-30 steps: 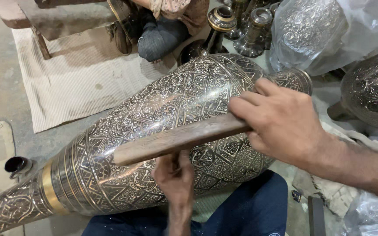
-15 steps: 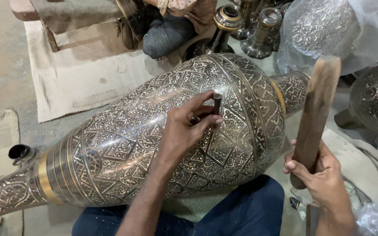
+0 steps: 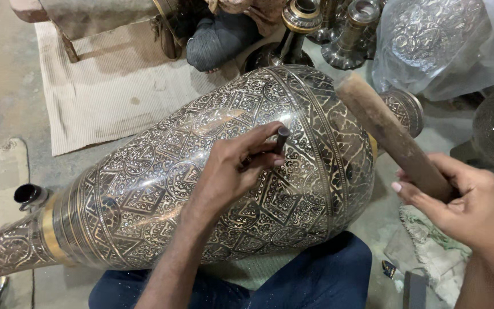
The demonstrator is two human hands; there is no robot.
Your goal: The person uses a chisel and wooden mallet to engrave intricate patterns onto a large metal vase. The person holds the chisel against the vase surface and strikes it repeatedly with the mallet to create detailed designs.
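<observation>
Vase (image 3: 201, 177), large and engraved all over, lies on its side across the person's lap, its narrow neck running out to the lower left and its foot to the upper right. Left hand (image 3: 235, 169) rests on the belly of the vase, fingers (image 3: 261, 137) closed around a short dark punch (image 3: 282, 137) whose tip stands against the metal. Right hand (image 3: 464, 206) is off to the right, clear of the vase, fingers wrapped tight on the lower end of a wooden stick (image 3: 393, 137); the stick slants up and to the left, its blunt top near the foot of the vase and apart from the punch. A beige mat (image 3: 104, 97) lies on the concrete floor (image 3: 1, 86) beyond the vase. More engraved metalware (image 3: 338, 28) stands at the top, and one piece sits wrapped in clear plastic (image 3: 447, 46) at the upper right. A small dark cup (image 3: 30, 194) sits by the vase's neck.
</observation>
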